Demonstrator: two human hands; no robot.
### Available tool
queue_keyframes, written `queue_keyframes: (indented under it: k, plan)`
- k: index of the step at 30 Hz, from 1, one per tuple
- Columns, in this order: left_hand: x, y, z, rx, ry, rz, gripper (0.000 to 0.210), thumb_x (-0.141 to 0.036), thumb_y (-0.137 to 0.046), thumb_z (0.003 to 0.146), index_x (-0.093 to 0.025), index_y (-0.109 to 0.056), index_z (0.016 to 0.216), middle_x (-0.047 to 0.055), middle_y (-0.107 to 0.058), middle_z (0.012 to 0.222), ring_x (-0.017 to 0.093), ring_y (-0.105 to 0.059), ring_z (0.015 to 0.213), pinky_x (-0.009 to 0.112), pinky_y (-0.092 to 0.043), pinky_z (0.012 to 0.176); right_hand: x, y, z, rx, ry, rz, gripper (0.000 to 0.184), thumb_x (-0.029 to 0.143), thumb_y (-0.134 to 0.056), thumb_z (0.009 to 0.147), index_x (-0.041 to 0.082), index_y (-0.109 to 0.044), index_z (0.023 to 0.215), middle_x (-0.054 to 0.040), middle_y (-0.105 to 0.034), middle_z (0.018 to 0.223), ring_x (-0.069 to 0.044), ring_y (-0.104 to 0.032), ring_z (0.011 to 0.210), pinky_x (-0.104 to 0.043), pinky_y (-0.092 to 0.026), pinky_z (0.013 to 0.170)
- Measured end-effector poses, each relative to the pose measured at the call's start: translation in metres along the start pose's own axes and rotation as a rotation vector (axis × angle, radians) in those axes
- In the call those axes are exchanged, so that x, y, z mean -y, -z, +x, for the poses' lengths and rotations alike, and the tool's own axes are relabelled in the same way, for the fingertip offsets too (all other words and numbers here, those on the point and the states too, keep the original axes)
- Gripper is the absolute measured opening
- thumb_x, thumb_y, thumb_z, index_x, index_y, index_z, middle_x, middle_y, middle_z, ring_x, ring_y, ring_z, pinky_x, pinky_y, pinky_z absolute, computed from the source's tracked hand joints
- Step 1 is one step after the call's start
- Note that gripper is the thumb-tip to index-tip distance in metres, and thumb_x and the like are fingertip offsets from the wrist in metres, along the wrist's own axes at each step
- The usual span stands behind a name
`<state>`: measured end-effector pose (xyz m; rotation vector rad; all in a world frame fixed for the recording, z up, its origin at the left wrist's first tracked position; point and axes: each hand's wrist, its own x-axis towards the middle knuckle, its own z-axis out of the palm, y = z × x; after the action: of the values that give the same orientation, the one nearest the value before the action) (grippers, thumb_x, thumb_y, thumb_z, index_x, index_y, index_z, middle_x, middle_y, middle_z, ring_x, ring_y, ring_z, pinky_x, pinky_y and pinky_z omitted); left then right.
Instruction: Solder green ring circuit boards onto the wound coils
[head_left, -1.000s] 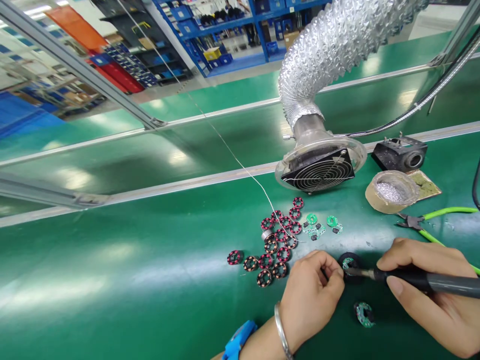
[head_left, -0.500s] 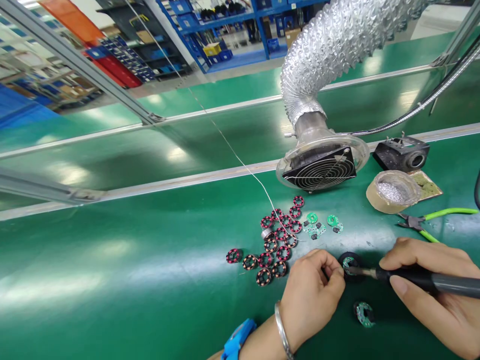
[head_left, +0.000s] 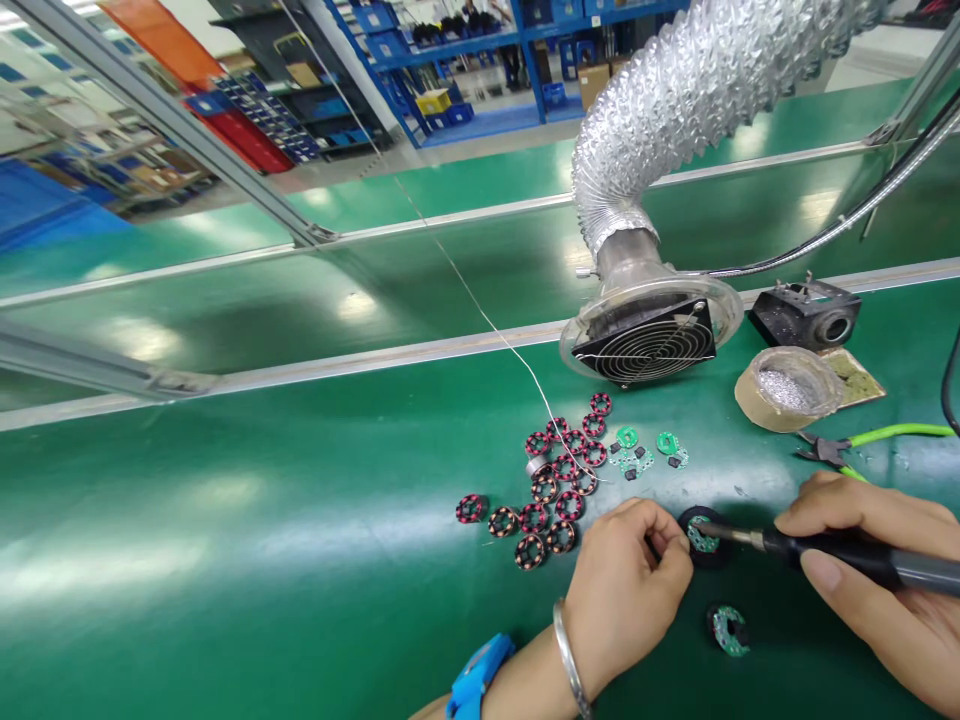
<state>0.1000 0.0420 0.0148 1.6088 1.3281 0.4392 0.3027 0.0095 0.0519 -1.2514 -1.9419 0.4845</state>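
My right hand (head_left: 874, 575) grips a soldering iron (head_left: 840, 555) like a pen. Its metal tip reaches left onto a small green ring-shaped circuit board (head_left: 703, 540), which sits in a black round part. At the left edge of that part, my left hand (head_left: 630, 580) is closed in a pinch; whatever lies between its fingertips is hidden. Nearer to me lies a second round board (head_left: 727, 631) on a dark base. Left of my left hand, several red-and-black copper-wound rings (head_left: 568, 505) stand in a cluster. A thin solder wire (head_left: 534, 375) hangs down over them.
Loose green boards (head_left: 634, 460) lie beyond my hands. A fume extractor (head_left: 649, 345) with a silver duct (head_left: 675, 130) hangs over the bench. To the right are a tub of metal shavings (head_left: 787, 388), green-handled cutters (head_left: 832, 448) and a black holder (head_left: 810, 310).
The soldering iron's tip has shifted slightly left and up on the round board, while my right hand has moved a little right. The whole view has shifted slightly; my left hand keeps its pinch.
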Motion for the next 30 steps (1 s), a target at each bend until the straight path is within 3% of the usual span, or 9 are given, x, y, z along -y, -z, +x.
queue_keyframes:
  k: [9, 12, 15, 18, 22, 26, 30]
  plan:
    - [0.004, 0.000, -0.002, -0.005, -0.024, -0.046, 0.012, -0.012, -0.053, 0.073, -0.018, -0.058, 0.063, -0.002, -0.053, 0.061, 0.009, -0.044, 0.049, 0.021, -0.035, 0.049, -0.017, 0.001, -0.009, -0.050, -0.021, -0.014, 0.011, 0.023, -0.054, 0.086, 0.027, -0.059, 0.096, -0.0028, -0.066, 0.075, -0.021, -0.065, 0.064, -0.031, -0.052, 0.049]
    - [0.002, 0.001, -0.004, 0.000, -0.014, -0.054, 0.004, -0.014, -0.057, 0.071, -0.017, -0.057, 0.071, -0.002, -0.054, 0.070, 0.008, -0.043, 0.047, 0.022, -0.035, 0.048, -0.021, -0.004, -0.011, -0.109, -0.030, -0.015, 0.015, 0.027, -0.053, 0.090, 0.027, -0.060, 0.103, -0.0045, -0.067, 0.082, -0.020, -0.066, 0.068, -0.029, -0.053, 0.052]
    - [0.001, 0.000, -0.005, -0.015, -0.034, 0.028, 0.022, -0.015, -0.066, 0.065, -0.017, -0.057, 0.086, -0.001, -0.055, 0.080, 0.008, -0.042, 0.047, 0.025, -0.036, 0.050, -0.024, -0.013, -0.010, -0.118, -0.046, 0.018, 0.025, 0.028, -0.049, 0.094, 0.025, -0.058, 0.118, -0.0024, -0.067, 0.077, -0.014, -0.063, 0.054, -0.024, -0.051, 0.046]
    - [0.002, -0.003, -0.003, -0.001, -0.101, 0.123, 0.030, -0.023, -0.074, 0.066, -0.017, -0.058, 0.091, 0.001, -0.055, 0.085, 0.011, -0.044, 0.053, 0.027, -0.036, 0.054, -0.024, -0.024, -0.006, -0.095, -0.025, 0.077, 0.027, 0.023, -0.048, 0.095, 0.024, -0.056, 0.122, 0.0033, -0.063, 0.065, -0.009, -0.058, 0.045, -0.019, -0.050, 0.045]
    - [0.005, -0.002, 0.005, 0.039, -0.225, 0.142, 0.024, -0.025, -0.076, 0.073, -0.018, -0.062, 0.090, 0.000, -0.054, 0.081, 0.014, -0.047, 0.061, 0.026, -0.037, 0.058, -0.024, -0.032, -0.003, -0.076, 0.053, 0.046, 0.023, 0.014, -0.055, 0.090, 0.023, -0.058, 0.112, 0.0003, -0.068, 0.080, -0.011, -0.066, 0.064, -0.021, -0.054, 0.061]
    - [0.009, 0.005, 0.018, 0.119, -0.399, 0.106, 0.025, -0.022, -0.077, 0.074, -0.018, -0.065, 0.096, 0.000, -0.054, 0.078, 0.016, -0.051, 0.069, 0.025, -0.041, 0.063, -0.024, -0.038, -0.004, -0.003, 0.072, 0.056, 0.030, 0.009, -0.055, 0.087, 0.022, -0.054, 0.113, -0.0011, -0.066, 0.082, -0.014, -0.062, 0.070, -0.026, -0.052, 0.065]
    - [0.016, 0.010, 0.023, 0.193, -0.488, 0.066, 0.027, -0.018, -0.073, 0.077, -0.019, -0.065, 0.102, 0.003, -0.056, 0.089, 0.014, -0.052, 0.070, 0.024, -0.044, 0.063, -0.025, -0.044, -0.004, 0.038, 0.097, 0.039, 0.035, 0.009, -0.054, 0.084, 0.021, -0.052, 0.117, -0.0032, -0.066, 0.088, -0.016, -0.061, 0.077, -0.029, -0.051, 0.069]
